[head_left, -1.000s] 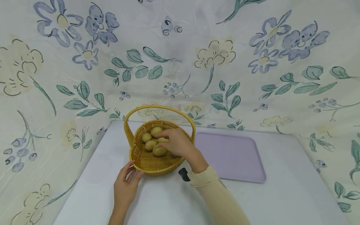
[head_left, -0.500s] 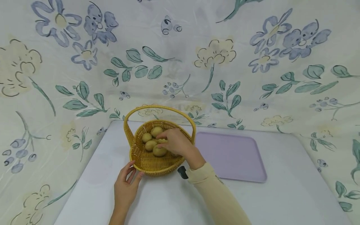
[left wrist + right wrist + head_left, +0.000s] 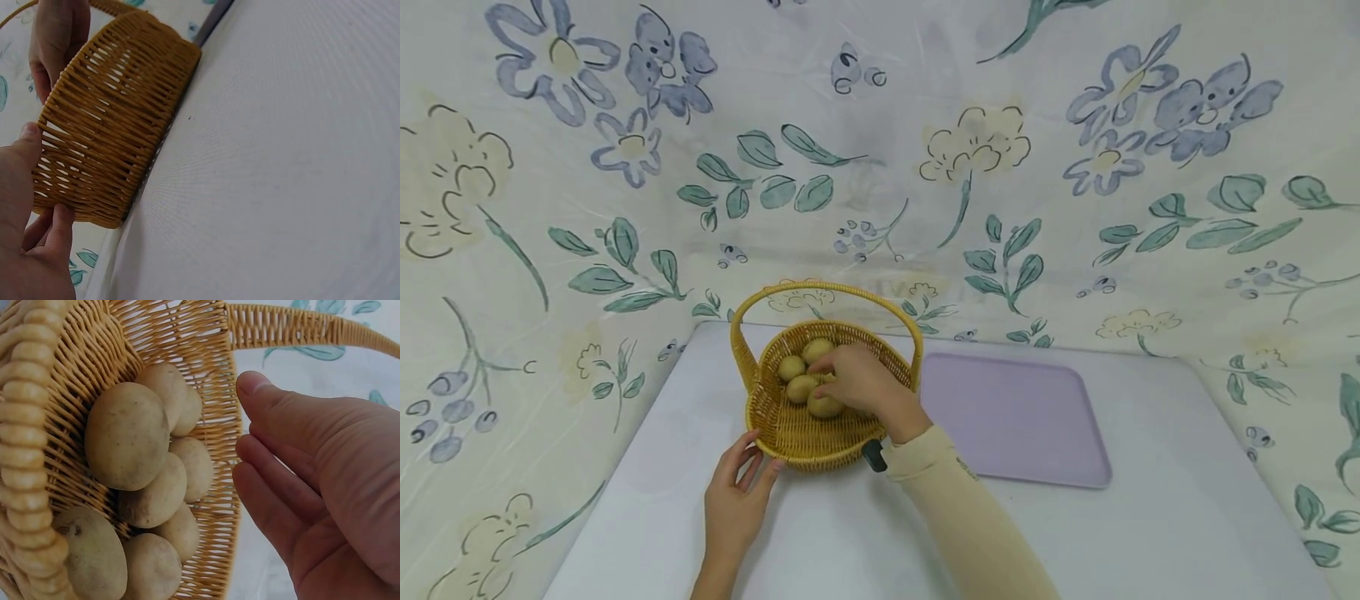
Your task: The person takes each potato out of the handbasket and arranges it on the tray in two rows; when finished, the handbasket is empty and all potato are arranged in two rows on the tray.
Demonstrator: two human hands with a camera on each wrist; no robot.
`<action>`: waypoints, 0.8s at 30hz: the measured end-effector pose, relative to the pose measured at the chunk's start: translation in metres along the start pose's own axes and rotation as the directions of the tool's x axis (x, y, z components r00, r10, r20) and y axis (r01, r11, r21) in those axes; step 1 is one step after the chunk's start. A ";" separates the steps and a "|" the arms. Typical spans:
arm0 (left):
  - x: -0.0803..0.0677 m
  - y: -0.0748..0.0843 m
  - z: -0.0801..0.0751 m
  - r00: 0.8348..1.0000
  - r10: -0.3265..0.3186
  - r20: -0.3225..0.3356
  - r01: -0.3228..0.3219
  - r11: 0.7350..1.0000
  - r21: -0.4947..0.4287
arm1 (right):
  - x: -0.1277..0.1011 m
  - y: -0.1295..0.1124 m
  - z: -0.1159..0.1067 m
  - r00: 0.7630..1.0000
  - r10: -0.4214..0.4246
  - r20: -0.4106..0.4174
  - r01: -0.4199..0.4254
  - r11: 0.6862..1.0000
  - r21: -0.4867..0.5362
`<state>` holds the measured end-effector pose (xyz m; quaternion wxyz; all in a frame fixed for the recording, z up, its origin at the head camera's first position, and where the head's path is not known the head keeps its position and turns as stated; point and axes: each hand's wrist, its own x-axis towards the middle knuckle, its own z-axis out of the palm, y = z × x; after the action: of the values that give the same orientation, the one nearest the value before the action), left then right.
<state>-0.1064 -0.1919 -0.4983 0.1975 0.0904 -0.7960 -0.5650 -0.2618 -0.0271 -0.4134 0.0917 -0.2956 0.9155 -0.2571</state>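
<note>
A yellow wicker basket with a tall arched handle stands on the table and has several potatoes inside. At its near left rim, my left hand holds the basket, thumb on the front side and fingers round the left; the left wrist view shows the thumb and fingertips against the weave. Over the potatoes hovers my right hand, fingers loosely bent, hiding part of the pile. In the right wrist view this hand has nothing between thumb and fingers, and a large potato tops the pile.
To the right of the basket, a flat lilac tray lies on the white table. A floral-patterned sheet surrounds the table at the back and sides. The basket's handle arches above the far rim.
My right hand and forearm have shifted slightly left over the potatoes. The left hand and the basket stay where they were.
</note>
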 end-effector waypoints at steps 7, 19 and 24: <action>-0.001 -0.001 0.001 0.999 0.034 -0.013 -0.034 0.999 0.004 | 0.007 0.003 0.006 1.000 0.015 0.017 -0.014 1.000 -0.028; 0.001 0.003 -0.001 1.000 0.001 0.004 -0.001 1.000 0.003 | 0.011 0.008 0.015 0.996 0.080 0.032 -0.079 0.996 -0.035; 0.001 0.004 -0.001 1.000 -0.026 0.014 0.026 1.000 0.004 | 0.012 0.009 0.016 0.994 0.101 0.036 -0.100 0.994 -0.035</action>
<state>-0.1064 -0.1916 -0.4945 0.1844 0.0969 -0.7971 -0.5667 -0.2706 -0.0347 -0.4321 0.1169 -0.2554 0.9314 -0.2315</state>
